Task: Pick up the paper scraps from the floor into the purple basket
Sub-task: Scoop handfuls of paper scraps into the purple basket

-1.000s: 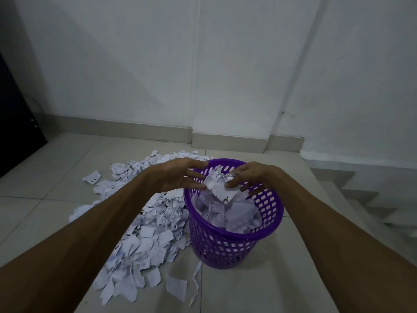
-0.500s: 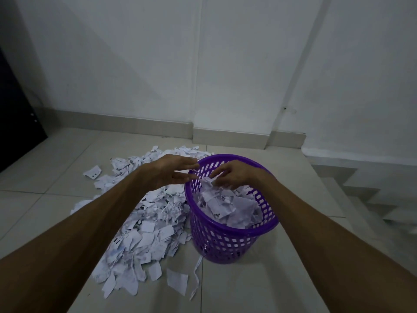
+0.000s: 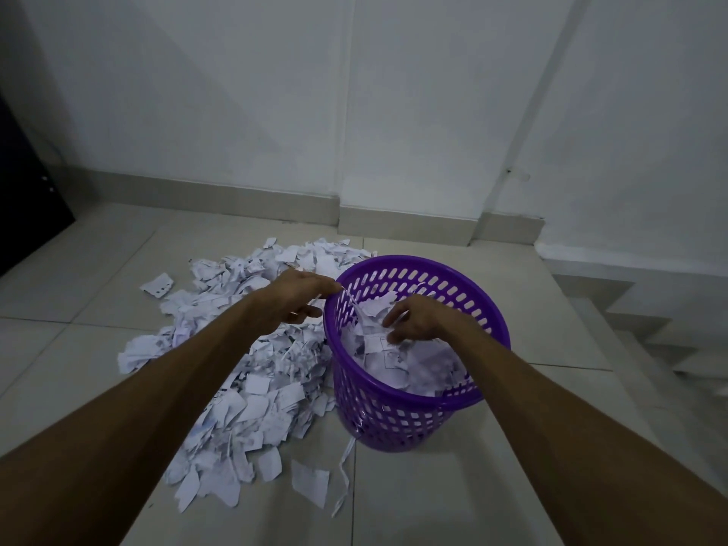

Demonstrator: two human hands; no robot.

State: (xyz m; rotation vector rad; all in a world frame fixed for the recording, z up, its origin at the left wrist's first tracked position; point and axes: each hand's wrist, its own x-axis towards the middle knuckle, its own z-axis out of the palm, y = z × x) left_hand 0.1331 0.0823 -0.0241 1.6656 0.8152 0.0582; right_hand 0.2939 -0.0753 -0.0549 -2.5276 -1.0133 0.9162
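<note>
Nearest to the camera, in front of the purple basket [image 3: 417,417], a single flat scrap [image 3: 310,482] and a thin paper strip [image 3: 343,472] are seen on the tiled floor [image 3: 453,502]. To the left of the basket, a wide heap of paper scraps [image 3: 252,372] is spread over the floor, touching the basket's wall. The basket is filled high with white scraps. The right hand [image 3: 419,321] is held inside the basket, its grip loosely spread over the scraps there. The left hand [image 3: 295,299] is held at the basket's left rim, fingers extended, nothing visibly gripped. Behind the basket, a white wall [image 3: 256,112] is seen.
</note>
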